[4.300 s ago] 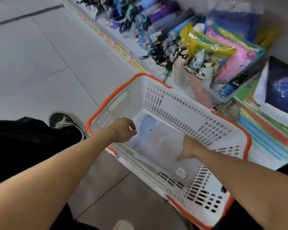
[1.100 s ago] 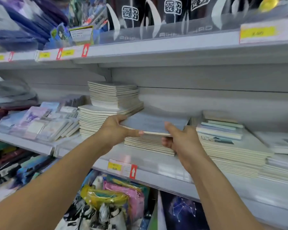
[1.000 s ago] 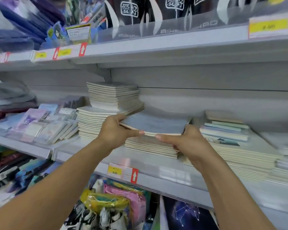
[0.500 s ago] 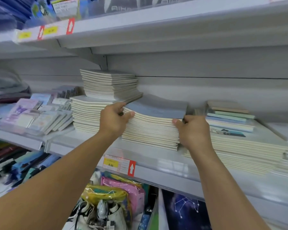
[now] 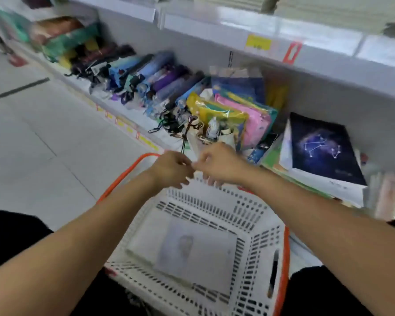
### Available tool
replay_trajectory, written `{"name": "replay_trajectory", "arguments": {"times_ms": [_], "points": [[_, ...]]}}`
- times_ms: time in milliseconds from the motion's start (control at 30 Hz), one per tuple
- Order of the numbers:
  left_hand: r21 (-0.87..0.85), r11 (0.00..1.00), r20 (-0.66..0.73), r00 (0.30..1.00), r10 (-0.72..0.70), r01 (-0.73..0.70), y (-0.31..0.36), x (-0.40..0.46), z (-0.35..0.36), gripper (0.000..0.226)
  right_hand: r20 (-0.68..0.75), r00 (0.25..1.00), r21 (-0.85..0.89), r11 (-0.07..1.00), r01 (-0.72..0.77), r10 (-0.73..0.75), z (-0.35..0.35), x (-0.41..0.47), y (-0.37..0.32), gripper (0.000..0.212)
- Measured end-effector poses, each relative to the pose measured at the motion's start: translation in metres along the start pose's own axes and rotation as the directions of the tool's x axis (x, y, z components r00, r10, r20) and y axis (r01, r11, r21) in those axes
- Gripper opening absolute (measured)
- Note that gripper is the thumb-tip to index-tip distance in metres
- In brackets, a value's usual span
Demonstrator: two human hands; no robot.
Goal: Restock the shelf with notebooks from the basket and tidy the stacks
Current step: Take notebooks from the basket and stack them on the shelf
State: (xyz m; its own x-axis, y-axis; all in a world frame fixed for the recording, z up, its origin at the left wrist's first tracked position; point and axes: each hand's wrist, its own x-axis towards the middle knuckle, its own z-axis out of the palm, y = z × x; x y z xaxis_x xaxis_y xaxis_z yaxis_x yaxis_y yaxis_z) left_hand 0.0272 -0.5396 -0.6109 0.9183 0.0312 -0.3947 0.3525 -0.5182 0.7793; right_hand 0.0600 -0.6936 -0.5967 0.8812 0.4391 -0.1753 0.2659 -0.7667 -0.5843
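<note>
A white basket (image 5: 214, 208) with an orange rim stands on the floor in front of me. Flat on its bottom lies a pale grey-blue notebook (image 5: 196, 254) on top of other thin ones. My left hand (image 5: 171, 169) and my right hand (image 5: 219, 165) hover close together above the basket's far rim. Their fingers are loosely curled and I see nothing held in either. The notebook stacks (image 5: 324, 12) on the shelf show only as a strip at the top edge of the view.
The white shelf front (image 5: 214, 26) with a yellow price label (image 5: 258, 42) juts out above. On the bottom shelf lie folded umbrellas (image 5: 146, 74), coloured plastic pouches (image 5: 237, 115) and a dark constellation-cover book (image 5: 322, 147). Grey floor tiles (image 5: 32, 144) spread to the left.
My view has dropped from the shelf to the basket. Both hands have let go of the notebook stack on the shelf and come down, empty, over the basket's far rim.
</note>
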Motion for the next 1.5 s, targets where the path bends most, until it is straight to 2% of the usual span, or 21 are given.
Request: {"name": "replay_trajectory", "arguments": {"times_ms": [33,100,167,233,300,433,567,633,700,767,867,967,1000,1067,1167,1200,1267,1300,1367,1433,1500], "points": [[0.030,0.992,0.019,0.992,-0.122,0.122,-0.042,-0.006,0.002,0.019,0.266,0.960,-0.043,0.996,-0.077,0.085,0.046,0.003,0.018,0.046],[0.162,0.957,0.027,0.969,-0.247,0.240,-0.097,-0.018,0.002,0.025,0.518,0.804,-0.137,0.956,-0.260,0.293,0.129,-0.005,0.059,0.064],[0.275,0.940,0.008,0.977,-0.213,0.203,-0.121,-0.028,-0.007,0.027,0.526,0.742,-0.204,0.908,-0.365,0.416,0.186,-0.017,0.096,0.096],[0.320,0.932,0.009,0.984,-0.180,0.167,-0.138,-0.036,-0.014,0.024,0.476,0.757,-0.335,0.888,-0.314,0.447,0.220,-0.028,0.125,0.129],[0.331,0.925,0.027,0.978,-0.207,0.186,-0.155,-0.042,-0.020,0.022,0.399,0.755,-0.446,0.829,-0.337,0.521,0.230,-0.032,0.144,0.142],[0.209,0.943,0.048,0.960,-0.276,0.260,-0.173,-0.048,-0.024,0.022,0.273,0.790,-0.575,0.751,-0.324,0.550,0.232,-0.040,0.160,0.129],[0.260,0.932,0.135,0.946,-0.294,0.253,-0.171,-0.040,-0.014,0.030,0.276,0.739,-0.466,0.758,-0.456,0.615,0.236,-0.044,0.164,0.128],[0.296,0.917,0.152,0.935,-0.321,0.266,-0.167,-0.037,-0.008,0.035,0.331,0.749,-0.411,0.802,-0.433,0.575,0.230,-0.044,0.158,0.115],[0.252,0.911,0.150,0.917,-0.370,0.326,-0.163,-0.036,-0.002,0.051,0.487,0.728,-0.388,0.866,-0.316,0.483,0.212,-0.037,0.137,0.081],[0.075,0.883,0.205,0.860,-0.468,0.463,-0.154,-0.041,0.007,0.075,0.564,0.746,-0.289,0.931,-0.223,0.354,0.185,-0.025,0.100,0.048],[-0.274,0.728,0.423,0.758,-0.496,0.629,-0.131,-0.050,0.024,0.096,0.443,0.885,-0.165,0.984,-0.073,0.140,0.140,-0.013,0.025,0.040],[-0.726,0.458,0.404,0.857,-0.320,0.513,-0.109,-0.048,0.027,0.060,0.453,0.890,0.109,0.994,0.007,-0.056,0.111,-0.013,-0.027,0.015],[-0.798,0.414,0.335,0.893,-0.301,0.439,-0.106,-0.046,0.023,0.046,0.528,0.846,0.216,0.975,-0.049,-0.075,0.105,-0.015,-0.034,0.014],[-0.831,0.447,0.169,0.917,-0.362,0.329,-0.106,-0.045,0.014,0.034,0.628,0.774,0.394,0.891,-0.227,-0.080,0.098,-0.012,-0.027,0.027],[-0.727,0.625,-0.040,0.891,-0.452,0.285,-0.115,-0.048,0.005,0.018,0.548,0.831,0.593,0.656,-0.467,0.096,0.115,0.005,0.025,0.046],[-0.603,0.742,-0.121,0.885,-0.449,0.294,-0.118,-0.049,0.003,0.013,0.481,0.850,0.503,0.727,-0.468,0.214,0.128,0.011,0.043,0.047],[-0.117,0.951,-0.302,0.903,-0.307,0.284,-0.126,-0.054,-0.007,0.017,0.418,0.828,0.071,0.896,-0.439,0.373,0.169,0.015,0.082,0.058],[0.129,0.961,-0.343,0.920,-0.190,0.246,-0.129,-0.058,-0.011,0.021,0.449,0.792,-0.087,0.902,-0.424,0.415,0.191,0.010,0.098,0.073],[0.390,0.903,-0.370,0.929,-0.026,0.181,-0.135,-0.068,-0.017,0.025,0.476,0.753,-0.204,0.890,-0.409,0.455,0.229,-0.003,0.119,0.103],[0.462,0.868,-0.405,0.914,0.023,0.183,-0.141,-0.073,-0.021,0.028,0.410,0.796,-0.270,0.893,-0.360,0.445,0.256,-0.010,0.133,0.111],[0.461,0.859,-0.435,0.900,-0.002,0.225,-0.145,-0.073,-0.024,0.027,0.324,0.835,-0.306,0.884,-0.352,0.445,0.270,-0.009,0.139,0.103]]}}
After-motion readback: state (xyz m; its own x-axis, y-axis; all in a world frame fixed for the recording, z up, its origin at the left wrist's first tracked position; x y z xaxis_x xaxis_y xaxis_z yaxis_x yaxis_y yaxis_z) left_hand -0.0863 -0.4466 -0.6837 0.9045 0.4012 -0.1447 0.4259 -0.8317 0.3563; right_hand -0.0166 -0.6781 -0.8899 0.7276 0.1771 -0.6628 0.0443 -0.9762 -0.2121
